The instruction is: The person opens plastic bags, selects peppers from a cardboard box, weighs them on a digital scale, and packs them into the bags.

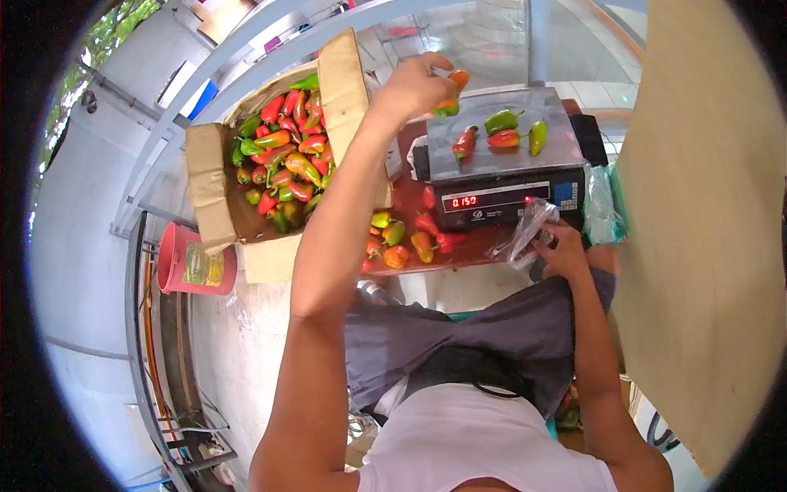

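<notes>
My left hand (418,86) is over the scale's left back corner, its fingers closed on peppers (448,107); orange and green parts show, but I cannot tell whether it is one or two. Several red, orange and green peppers (464,144) lie on the metal pan (484,168) of the digital scale (508,201), whose red digits are lit. Down at the scale's front right, my right hand (566,250) grips a clear plastic bag (533,234), crumpled and hanging off the fingers.
An open cardboard box (344,90) full of peppers stands at the left. Loose peppers (395,256) lie on the red-brown table (467,256) before the scale. More plastic bags (602,205) hang at its right. A pink bucket (221,271) and a wooden panel (705,205) flank the area.
</notes>
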